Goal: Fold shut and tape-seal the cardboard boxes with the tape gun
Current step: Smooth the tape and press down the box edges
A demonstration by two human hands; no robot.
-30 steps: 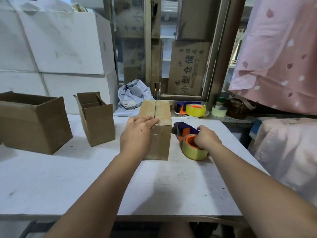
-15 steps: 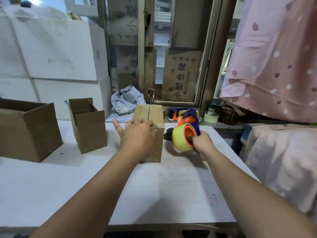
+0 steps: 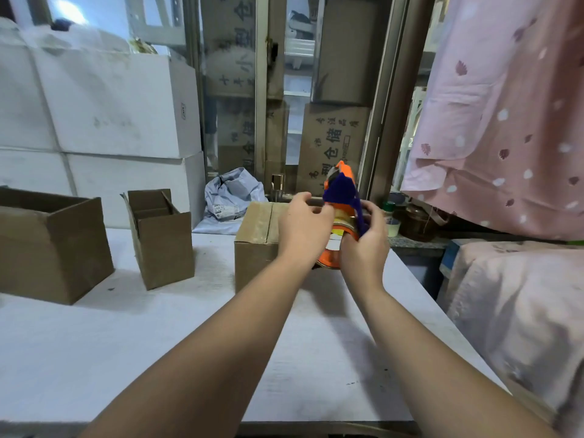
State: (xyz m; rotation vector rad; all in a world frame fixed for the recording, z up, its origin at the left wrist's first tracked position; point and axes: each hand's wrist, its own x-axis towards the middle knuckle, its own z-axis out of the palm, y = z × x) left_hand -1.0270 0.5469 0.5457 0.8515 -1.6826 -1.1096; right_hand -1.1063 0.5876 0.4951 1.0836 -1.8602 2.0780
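The tape gun (image 3: 343, 191) is orange and purple plastic, carrying a round yellowish roll. The right hand (image 3: 365, 248) wraps its grip around it; the left hand (image 3: 305, 226) pinches its edge.

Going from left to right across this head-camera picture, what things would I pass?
large open box → small open box → closed box → left hand → tape gun → pink cloth

Both forearms reach forward, hands raised close together. The right hand (image 3: 365, 248) grips the tape gun (image 3: 343, 191); the left hand (image 3: 305, 229) curls its fingers against it.
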